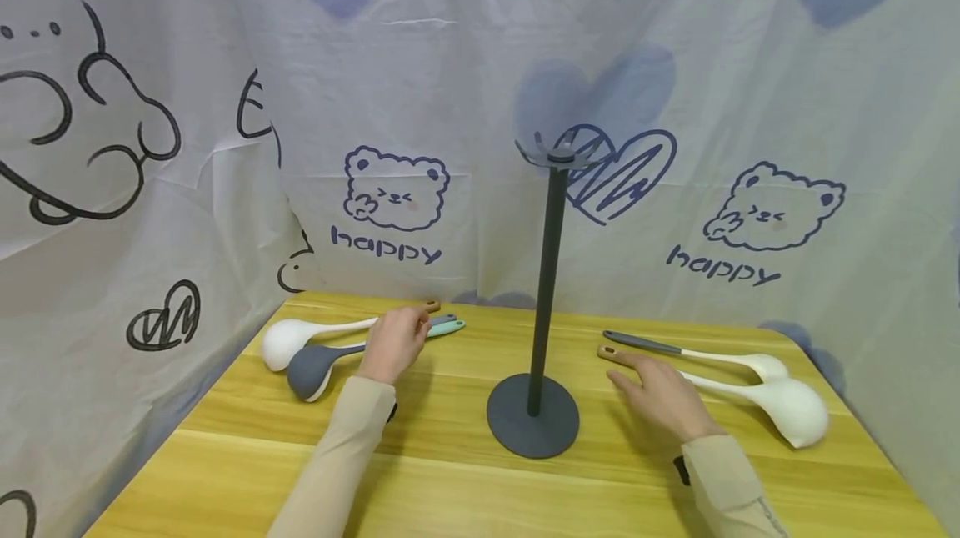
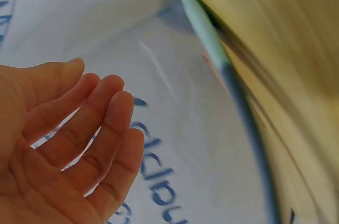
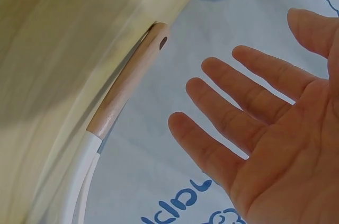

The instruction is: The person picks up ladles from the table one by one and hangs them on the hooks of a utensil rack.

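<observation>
My left hand (image 1: pixel 393 342) hovers above the handles of the left group of ladles, fingers loosely bent around nothing in the left wrist view. In that group lie a white ladle (image 1: pixel 285 344) with a wooden handle end and a dark grey ladle (image 1: pixel 307 371) with a mint tip (image 2: pixel 204 23). A grey handle end (image 1: pixel 443 319) shows between them. At the right, my right hand (image 1: pixel 663 392) spreads over a white ladle (image 1: pixel 797 413) with a wooden handle end (image 3: pixel 130 81); the right wrist view shows a gap between fingers and handle. Behind it lies a white-bowled utensil with a dark grey handle (image 1: pixel 641 343).
Between the hands stands a dark upright rack (image 1: pixel 547 288) with a ring of hooks (image 1: pixel 558 156) on top and a round base (image 1: pixel 533 438). A printed curtain (image 1: pixel 480 104) hangs behind and beside the wooden table (image 1: pixel 465 496).
</observation>
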Action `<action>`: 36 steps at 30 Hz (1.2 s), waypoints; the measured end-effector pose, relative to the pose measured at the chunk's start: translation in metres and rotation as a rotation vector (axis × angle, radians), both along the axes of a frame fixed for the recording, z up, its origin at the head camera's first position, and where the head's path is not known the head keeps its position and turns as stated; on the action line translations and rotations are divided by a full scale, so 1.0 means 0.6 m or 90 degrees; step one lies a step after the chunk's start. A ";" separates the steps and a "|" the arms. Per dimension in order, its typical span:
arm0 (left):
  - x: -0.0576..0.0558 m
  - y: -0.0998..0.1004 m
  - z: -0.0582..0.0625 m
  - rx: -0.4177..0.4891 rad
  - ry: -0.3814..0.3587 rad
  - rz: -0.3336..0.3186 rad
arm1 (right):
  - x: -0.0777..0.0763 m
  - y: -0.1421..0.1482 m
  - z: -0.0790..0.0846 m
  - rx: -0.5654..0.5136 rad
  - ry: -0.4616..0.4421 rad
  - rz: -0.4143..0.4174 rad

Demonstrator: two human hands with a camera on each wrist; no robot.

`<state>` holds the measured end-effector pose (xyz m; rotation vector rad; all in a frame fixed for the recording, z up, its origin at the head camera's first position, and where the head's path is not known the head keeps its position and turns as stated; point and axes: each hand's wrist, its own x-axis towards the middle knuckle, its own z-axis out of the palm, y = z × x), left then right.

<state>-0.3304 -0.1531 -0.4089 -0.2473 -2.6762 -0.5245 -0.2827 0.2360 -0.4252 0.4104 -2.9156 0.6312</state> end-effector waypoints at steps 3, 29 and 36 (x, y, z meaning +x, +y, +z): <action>-0.005 -0.020 -0.005 -0.006 -0.018 0.018 | -0.001 -0.001 0.004 0.000 -0.012 -0.001; -0.009 -0.060 -0.056 -0.118 -0.038 0.034 | 0.000 0.016 0.004 -0.013 -0.037 -0.013; -0.010 -0.062 -0.062 -0.095 -0.058 0.049 | 0.003 0.014 0.003 -0.011 -0.042 -0.009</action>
